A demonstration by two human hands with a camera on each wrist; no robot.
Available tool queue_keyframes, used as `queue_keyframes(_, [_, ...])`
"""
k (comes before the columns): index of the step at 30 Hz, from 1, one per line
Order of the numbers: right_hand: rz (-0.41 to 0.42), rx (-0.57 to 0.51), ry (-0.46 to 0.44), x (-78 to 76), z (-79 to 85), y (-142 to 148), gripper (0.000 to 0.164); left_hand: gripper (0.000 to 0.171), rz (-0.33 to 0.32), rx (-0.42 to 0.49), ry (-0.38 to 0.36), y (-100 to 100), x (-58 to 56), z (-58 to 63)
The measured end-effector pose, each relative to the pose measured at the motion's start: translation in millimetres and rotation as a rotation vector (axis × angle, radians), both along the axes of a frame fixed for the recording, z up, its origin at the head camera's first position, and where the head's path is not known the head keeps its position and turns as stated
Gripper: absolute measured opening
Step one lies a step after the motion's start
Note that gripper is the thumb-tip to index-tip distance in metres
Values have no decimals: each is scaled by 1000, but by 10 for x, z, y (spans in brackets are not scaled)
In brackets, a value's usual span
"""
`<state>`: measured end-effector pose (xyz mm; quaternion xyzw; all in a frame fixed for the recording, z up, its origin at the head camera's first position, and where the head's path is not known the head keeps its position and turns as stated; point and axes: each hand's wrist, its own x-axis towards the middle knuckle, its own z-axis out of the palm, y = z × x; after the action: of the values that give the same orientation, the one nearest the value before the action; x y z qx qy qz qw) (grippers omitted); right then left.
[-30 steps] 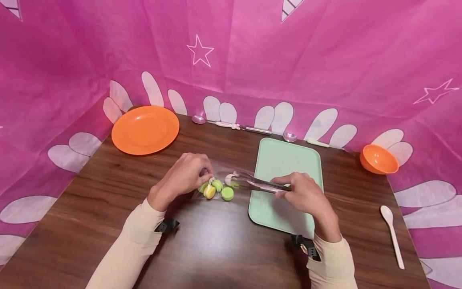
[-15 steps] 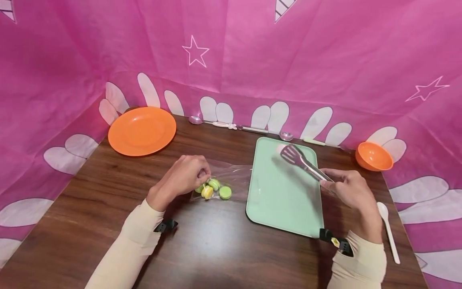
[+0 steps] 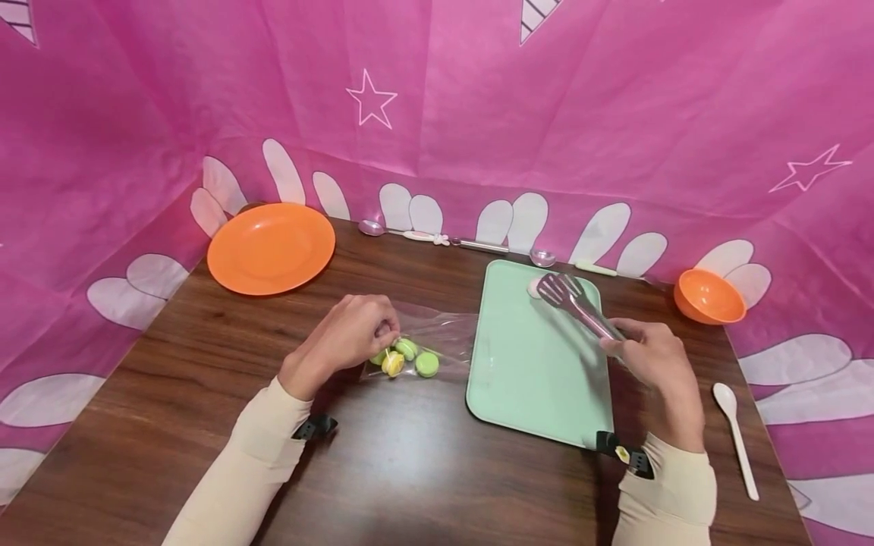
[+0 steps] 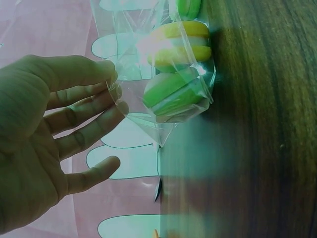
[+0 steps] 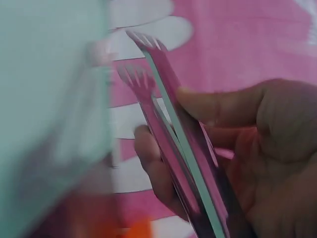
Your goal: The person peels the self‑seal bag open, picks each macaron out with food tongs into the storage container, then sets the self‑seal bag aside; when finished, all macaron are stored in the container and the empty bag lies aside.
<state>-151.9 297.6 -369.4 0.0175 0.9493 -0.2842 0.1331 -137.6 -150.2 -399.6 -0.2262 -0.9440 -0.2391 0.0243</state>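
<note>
My left hand (image 3: 355, 330) pinches the edge of a clear plastic bag (image 3: 451, 326) lying on the table. Inside the bag are green macarons (image 3: 426, 364) and a yellow macaron (image 3: 393, 363); the left wrist view shows the yellow macaron (image 4: 181, 44) through the film, close to my fingertips. My right hand (image 3: 652, 353) grips metal tongs (image 3: 580, 307) with slotted ends, held over the mint-green tray (image 3: 532, 379). In the right wrist view the two arms of the tongs (image 5: 173, 124) stand apart with nothing between them. A pale pink macaron (image 3: 535, 288) sits near the tray's far edge, beside the tong tips.
An orange plate (image 3: 271, 249) stands at the back left, and an orange bowl (image 3: 710, 296) at the back right. Spoons and other utensils, including a ladle (image 3: 542, 258), line the back edge before a pink cloth. A white spoon (image 3: 736, 440) lies at the right.
The tongs have gone from the bag's mouth rightward over the tray. The pale pink macaron they gripped now lies on the tray, released. My left hand has stayed at the bag.
</note>
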Motion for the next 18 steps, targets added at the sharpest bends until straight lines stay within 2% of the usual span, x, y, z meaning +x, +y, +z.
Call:
queue_keyframes(3, [137, 42, 91, 118, 149, 5, 44, 9, 4, 9, -1, 1, -2, -1])
queue_keyframes(8, [335, 35, 102, 260, 302, -151, 39, 12, -3, 2, 29, -2, -1, 13])
queue_keyframes(11, [408, 46, 90, 274, 305, -307, 37, 13, -6, -3, 44, 3, -1, 18])
queue_keyframes(18, [512, 43, 87, 210, 157, -781, 33, 11, -11, -22, 38, 18, 9, 11])
